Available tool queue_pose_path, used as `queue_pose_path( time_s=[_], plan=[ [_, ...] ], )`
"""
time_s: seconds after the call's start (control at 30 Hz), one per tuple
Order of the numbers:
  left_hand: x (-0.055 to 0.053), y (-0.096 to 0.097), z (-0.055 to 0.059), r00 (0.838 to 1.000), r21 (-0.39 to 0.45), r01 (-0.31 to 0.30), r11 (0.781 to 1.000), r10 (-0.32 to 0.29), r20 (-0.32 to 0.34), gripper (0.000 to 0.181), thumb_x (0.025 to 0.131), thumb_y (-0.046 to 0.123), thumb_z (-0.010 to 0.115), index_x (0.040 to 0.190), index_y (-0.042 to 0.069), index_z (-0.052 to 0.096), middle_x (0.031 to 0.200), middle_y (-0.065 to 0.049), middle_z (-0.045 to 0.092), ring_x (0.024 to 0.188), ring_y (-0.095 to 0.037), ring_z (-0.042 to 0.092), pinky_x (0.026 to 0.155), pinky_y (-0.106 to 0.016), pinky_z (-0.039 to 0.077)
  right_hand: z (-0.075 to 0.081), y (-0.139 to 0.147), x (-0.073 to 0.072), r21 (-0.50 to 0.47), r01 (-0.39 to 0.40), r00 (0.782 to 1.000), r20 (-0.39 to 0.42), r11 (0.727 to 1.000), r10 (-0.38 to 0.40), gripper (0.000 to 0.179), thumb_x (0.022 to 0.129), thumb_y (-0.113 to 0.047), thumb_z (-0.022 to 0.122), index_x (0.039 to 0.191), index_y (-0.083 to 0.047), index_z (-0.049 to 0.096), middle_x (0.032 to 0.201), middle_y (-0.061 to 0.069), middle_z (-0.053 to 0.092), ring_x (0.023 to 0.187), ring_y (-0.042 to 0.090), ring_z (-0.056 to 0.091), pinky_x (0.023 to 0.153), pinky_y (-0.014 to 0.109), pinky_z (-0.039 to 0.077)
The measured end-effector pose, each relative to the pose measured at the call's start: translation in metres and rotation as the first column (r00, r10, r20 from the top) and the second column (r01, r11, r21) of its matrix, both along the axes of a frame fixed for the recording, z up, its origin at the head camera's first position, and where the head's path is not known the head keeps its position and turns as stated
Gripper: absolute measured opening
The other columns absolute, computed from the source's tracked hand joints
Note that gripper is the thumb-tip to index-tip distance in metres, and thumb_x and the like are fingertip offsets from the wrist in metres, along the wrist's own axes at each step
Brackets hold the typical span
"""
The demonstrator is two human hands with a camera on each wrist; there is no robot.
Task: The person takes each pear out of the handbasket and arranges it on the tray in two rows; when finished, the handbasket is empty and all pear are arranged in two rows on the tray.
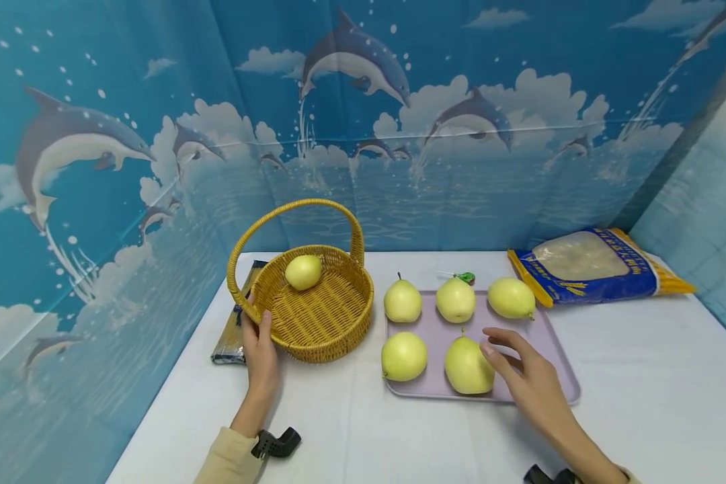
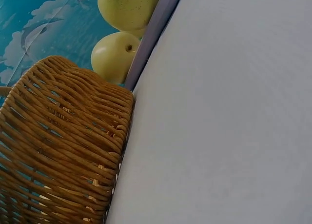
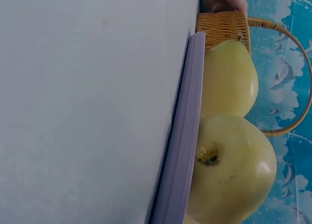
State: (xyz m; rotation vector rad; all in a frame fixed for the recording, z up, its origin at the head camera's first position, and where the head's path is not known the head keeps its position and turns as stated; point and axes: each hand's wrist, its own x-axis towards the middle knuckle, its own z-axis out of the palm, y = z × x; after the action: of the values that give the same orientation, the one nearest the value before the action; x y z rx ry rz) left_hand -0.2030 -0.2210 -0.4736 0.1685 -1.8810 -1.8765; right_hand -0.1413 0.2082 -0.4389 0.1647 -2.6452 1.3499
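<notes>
At the left of the head view, my left hand [image 1: 260, 353] grips the near-left rim of a round wicker basket [image 1: 329, 351] with a tall arched handle. One yellow-green pear [image 1: 304, 272] lies inside it. Several more pears sit on a pale purple tray [image 1: 432, 343]. My right hand [image 1: 529, 380] hovers at the tray's front, fingers loosely bent, beside the front-middle pear [image 1: 467, 368]; whether the thumb touches it I cannot tell. In the right wrist view, two pears [image 3: 231, 170] show behind the tray's edge [image 3: 180, 160], and the hand itself is out of sight.
A blue and yellow food packet [image 1: 593, 265] lies behind the tray at the right. A small green-wrapped lollipop [image 1: 464, 277] is behind the back pears. Under the basket's left side lies a dark, flat packet [image 1: 230, 339]. A dolphin-printed curtain [image 1: 363, 134] backs the white table.
</notes>
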Motion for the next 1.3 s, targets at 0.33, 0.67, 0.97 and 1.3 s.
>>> queue_pose_path(
  time_s=[0.33,0.67,0.97,1.3],
  plan=[
    [0.0,-0.003,-0.006,1.0,-0.096,0.004,0.995,-0.005,-0.011,0.056,0.115,0.025,0.041,0.168,0.022,0.024,0.172,-0.006,0.027,0.159,-0.027,0.028,0.112,-0.006,0.033,0.019,-0.01,0.0,0.098,0.001,0.998,-0.058,0.995,0.004,0.065,0.102,-0.046,0.067,0.155,-0.013,0.049,0.158,0.02,0.051,0.14,0.048,0.05,0.109,0.068,0.043],
    [0.002,-0.003,-0.005,1.0,-0.082,-0.007,0.997,0.006,-0.008,0.057,0.114,0.025,0.043,0.168,0.024,0.025,0.171,-0.003,0.029,0.158,-0.025,0.029,0.112,-0.006,0.032,0.052,-0.042,-0.012,0.162,-0.098,0.995,0.018,0.982,0.096,0.083,0.099,-0.061,0.064,0.164,-0.017,0.036,0.169,0.019,0.034,0.154,0.047,0.032,0.115,0.077,0.034],
    [0.001,-0.004,-0.005,1.0,-0.09,-0.003,0.996,0.001,-0.015,0.057,0.114,0.026,0.046,0.168,0.024,0.027,0.172,-0.002,0.029,0.159,-0.023,0.029,0.114,-0.006,0.032,0.078,-0.09,-0.036,0.104,-0.267,0.961,0.108,0.958,0.256,0.096,0.096,-0.07,0.061,0.169,-0.021,0.022,0.174,0.012,0.024,0.157,0.043,0.031,0.119,0.074,0.032],
    [0.004,-0.003,-0.003,1.0,-0.07,-0.003,0.998,0.003,0.004,0.058,0.113,0.026,0.047,0.168,0.024,0.027,0.172,-0.003,0.029,0.158,-0.025,0.03,0.112,-0.005,0.033,0.089,-0.151,-0.068,0.067,-0.379,0.924,0.09,0.923,0.373,0.101,0.093,-0.077,0.057,0.17,-0.027,0.016,0.176,0.007,0.019,0.161,0.033,0.024,0.125,0.067,0.029]
  ],
)
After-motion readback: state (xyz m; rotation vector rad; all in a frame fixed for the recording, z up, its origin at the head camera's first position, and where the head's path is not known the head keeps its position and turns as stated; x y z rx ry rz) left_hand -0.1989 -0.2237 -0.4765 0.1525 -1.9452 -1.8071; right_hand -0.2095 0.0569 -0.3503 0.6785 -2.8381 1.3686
